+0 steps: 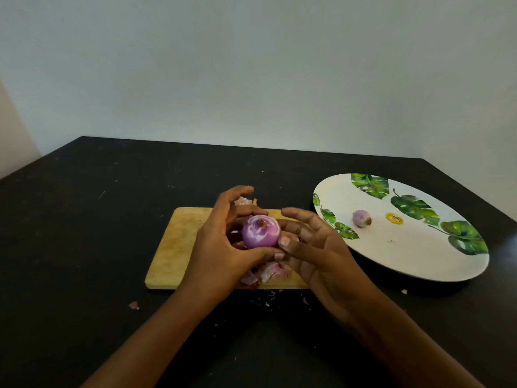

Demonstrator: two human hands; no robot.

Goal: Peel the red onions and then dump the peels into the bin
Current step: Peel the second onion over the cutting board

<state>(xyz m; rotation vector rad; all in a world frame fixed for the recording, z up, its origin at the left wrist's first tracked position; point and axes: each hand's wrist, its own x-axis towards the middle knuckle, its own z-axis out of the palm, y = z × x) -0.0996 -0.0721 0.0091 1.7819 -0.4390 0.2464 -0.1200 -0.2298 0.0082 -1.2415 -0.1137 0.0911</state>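
A shiny purple red onion (260, 231) is held above the wooden cutting board (179, 242). My left hand (221, 242) grips it from the left, thumb under it and fingers curled behind. My right hand (313, 247) touches the onion's right side with thumb and fingertips; whether it holds or only touches is unclear. Loose pink peels (268, 273) lie on the board below my hands, and more peels (244, 201) lie at the board's far edge. A second, smaller onion (361, 218) lies on the plate. No bin is in view.
A large white plate (405, 247) with green leaf prints sits to the right of the board on the black table (84, 219). Small peel scraps (133, 305) lie on the table near the front. A pale wall stands behind the table.
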